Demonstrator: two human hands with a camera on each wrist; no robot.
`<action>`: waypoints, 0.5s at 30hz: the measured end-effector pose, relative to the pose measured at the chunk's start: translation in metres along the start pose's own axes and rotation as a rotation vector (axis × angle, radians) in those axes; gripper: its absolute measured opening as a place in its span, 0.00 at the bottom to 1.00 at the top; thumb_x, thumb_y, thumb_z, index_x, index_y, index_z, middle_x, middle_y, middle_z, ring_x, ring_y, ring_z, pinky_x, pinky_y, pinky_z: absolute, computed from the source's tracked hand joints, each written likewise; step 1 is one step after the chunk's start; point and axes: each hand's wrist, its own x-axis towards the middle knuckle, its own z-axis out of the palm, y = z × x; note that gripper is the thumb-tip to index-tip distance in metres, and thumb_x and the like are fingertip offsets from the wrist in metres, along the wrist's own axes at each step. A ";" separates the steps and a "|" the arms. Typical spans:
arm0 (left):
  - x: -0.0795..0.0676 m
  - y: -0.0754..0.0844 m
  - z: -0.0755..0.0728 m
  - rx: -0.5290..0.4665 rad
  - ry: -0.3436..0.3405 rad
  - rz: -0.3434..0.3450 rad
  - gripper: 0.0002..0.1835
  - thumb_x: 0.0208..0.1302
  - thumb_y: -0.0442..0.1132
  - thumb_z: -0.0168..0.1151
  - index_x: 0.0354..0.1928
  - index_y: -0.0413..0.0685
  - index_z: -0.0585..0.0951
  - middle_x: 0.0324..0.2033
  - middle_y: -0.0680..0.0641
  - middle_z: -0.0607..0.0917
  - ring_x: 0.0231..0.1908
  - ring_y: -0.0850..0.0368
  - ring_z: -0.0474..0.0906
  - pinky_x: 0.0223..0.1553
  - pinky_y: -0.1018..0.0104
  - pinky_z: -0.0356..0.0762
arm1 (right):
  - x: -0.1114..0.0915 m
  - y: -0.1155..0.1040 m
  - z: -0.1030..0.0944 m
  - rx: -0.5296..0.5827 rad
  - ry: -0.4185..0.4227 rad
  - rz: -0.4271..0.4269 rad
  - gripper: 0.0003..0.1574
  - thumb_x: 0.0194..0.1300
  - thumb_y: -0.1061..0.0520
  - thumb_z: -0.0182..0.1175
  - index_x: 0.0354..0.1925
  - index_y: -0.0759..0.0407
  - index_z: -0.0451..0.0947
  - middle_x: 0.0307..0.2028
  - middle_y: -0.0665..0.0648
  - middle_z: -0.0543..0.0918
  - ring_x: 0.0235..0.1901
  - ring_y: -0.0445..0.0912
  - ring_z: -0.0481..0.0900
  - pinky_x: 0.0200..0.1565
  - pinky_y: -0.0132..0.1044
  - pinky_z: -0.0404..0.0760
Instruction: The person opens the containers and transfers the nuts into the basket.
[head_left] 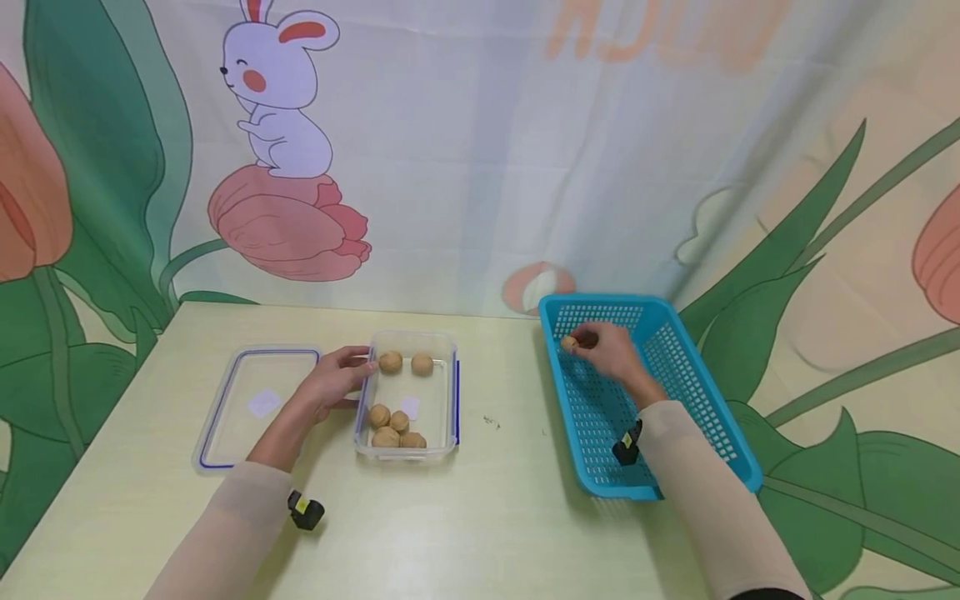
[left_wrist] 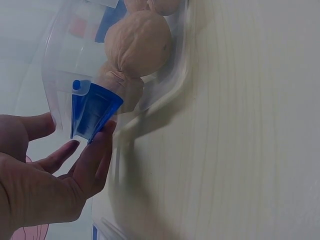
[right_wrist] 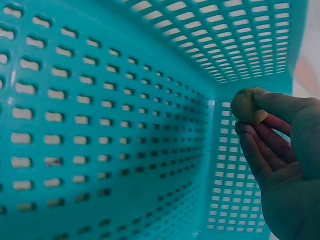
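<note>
My right hand (head_left: 606,354) pinches a walnut (head_left: 569,343) between thumb and fingertips, inside the blue plastic basket (head_left: 564,417) near its far left corner. In the right wrist view the walnut (right_wrist: 246,106) shows against the basket's perforated wall, and no other walnut appears in the basket. At the left, my left hand (head_left: 336,382) grips the side of a clear plastic food container (head_left: 453,392), thumb at the rim and fingers around a blue latch (left_wrist: 95,112). Inside the container, two walnuts (head_left: 422,364) lie at the far end and several walnuts (head_left: 386,437) cluster at the near end.
A clear lid with a blue seal (head_left: 251,358) lies flat on the pale wooden table (head_left: 495,517), left of the container. Behind the table hangs a curtain (head_left: 465,167) printed with a rabbit and flowers. The basket stands near the table's right side.
</note>
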 end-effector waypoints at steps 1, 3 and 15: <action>0.000 0.000 0.000 0.000 0.002 -0.002 0.34 0.83 0.43 0.56 0.82 0.41 0.58 0.77 0.31 0.62 0.72 0.30 0.66 0.62 0.37 0.78 | -0.001 0.001 0.002 0.000 -0.001 0.004 0.17 0.75 0.55 0.68 0.56 0.64 0.85 0.50 0.65 0.87 0.51 0.59 0.84 0.52 0.56 0.84; 0.001 -0.001 0.001 0.001 0.002 0.002 0.34 0.83 0.43 0.55 0.82 0.41 0.58 0.77 0.31 0.62 0.72 0.30 0.67 0.62 0.37 0.79 | -0.001 0.003 0.004 0.006 0.004 0.012 0.17 0.75 0.55 0.68 0.55 0.64 0.85 0.49 0.65 0.87 0.51 0.59 0.85 0.52 0.56 0.84; 0.001 -0.001 -0.001 -0.012 0.007 -0.003 0.34 0.83 0.43 0.56 0.83 0.42 0.58 0.77 0.33 0.62 0.73 0.31 0.66 0.62 0.37 0.78 | -0.001 0.006 0.009 0.102 0.016 0.084 0.19 0.76 0.55 0.66 0.58 0.64 0.83 0.53 0.66 0.85 0.53 0.60 0.83 0.52 0.55 0.84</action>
